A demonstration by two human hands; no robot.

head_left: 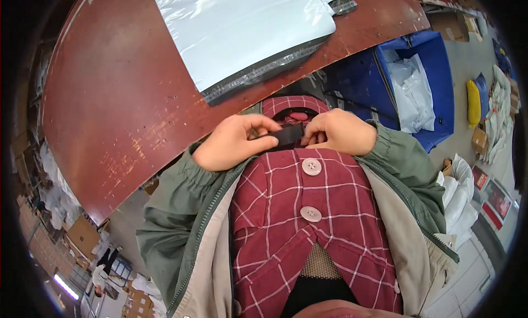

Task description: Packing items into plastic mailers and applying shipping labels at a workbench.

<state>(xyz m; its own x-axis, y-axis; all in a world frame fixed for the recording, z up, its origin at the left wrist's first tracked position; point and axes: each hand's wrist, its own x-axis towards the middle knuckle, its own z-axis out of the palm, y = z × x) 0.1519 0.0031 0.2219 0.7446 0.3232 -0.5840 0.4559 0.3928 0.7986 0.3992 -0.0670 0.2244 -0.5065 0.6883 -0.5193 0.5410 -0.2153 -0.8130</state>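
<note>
My left hand [231, 142] and my right hand [341, 132] meet close to my chest, above a red checked shirt [308, 208] with large pale buttons. Both pinch a small flat black object [286, 135] between thumbs and fingers, the left at its left end, the right at its right end. What the black object is cannot be told. Green jacket sleeves cover both forearms. A large white plastic mailing bag [242, 32] with a dark sealing strip lies on the reddish-brown table [110, 98], beyond the hands.
A blue bin [423, 59] holding white plastic bags stands on the floor at the right of the table. Farther right lie cardboard boxes, a yellow bundle [473, 102] and piles of white packages. Cardboard boxes and clutter sit on the floor at the lower left.
</note>
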